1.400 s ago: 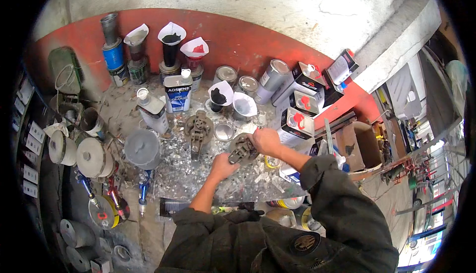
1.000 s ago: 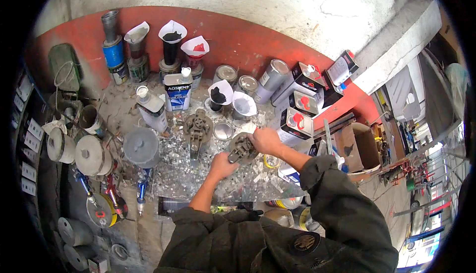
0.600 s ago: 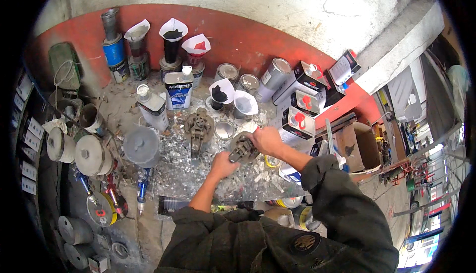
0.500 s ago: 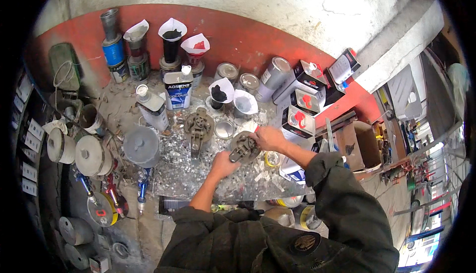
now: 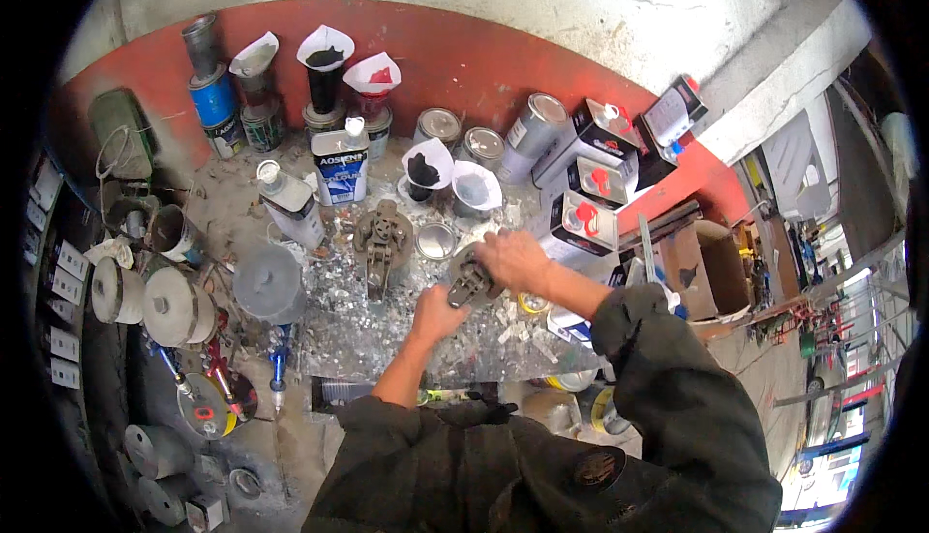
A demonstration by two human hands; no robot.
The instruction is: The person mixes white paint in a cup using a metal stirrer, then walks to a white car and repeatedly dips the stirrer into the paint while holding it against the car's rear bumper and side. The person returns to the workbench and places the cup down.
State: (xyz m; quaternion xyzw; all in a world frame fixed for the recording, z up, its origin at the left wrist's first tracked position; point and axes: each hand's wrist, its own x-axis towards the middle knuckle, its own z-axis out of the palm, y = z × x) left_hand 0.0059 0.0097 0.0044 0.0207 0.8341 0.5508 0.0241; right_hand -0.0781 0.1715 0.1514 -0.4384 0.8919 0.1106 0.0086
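My left hand (image 5: 438, 314) is closed around the near left end of a dirty grey-brown tool (image 5: 471, 281) with a round body and a lever-like part on top. The tool is held low over the bench, and its exact kind is unclear. My right hand (image 5: 515, 264) is over the far right side of the same tool, its fingers smeared by motion. Whether it holds anything is hidden. To the left, a similar dirty tool (image 5: 381, 247) lies on the bench. Between the two, a round metal lid or tin (image 5: 435, 241) lies flat.
Paper funnels in cups (image 5: 426, 170) stand behind the tools. White-and-blue metal cans (image 5: 342, 163) and paint tins (image 5: 534, 138) line the back. Red-capped cans (image 5: 578, 225) crowd the right. Spray guns (image 5: 279, 364) hang at the bench's left, below a grey lidded pot (image 5: 269, 284).
My right hand has moved slightly left and up over the tool, its fingers now blurred. The left hand keeps its hold. The whole view has shifted a little.
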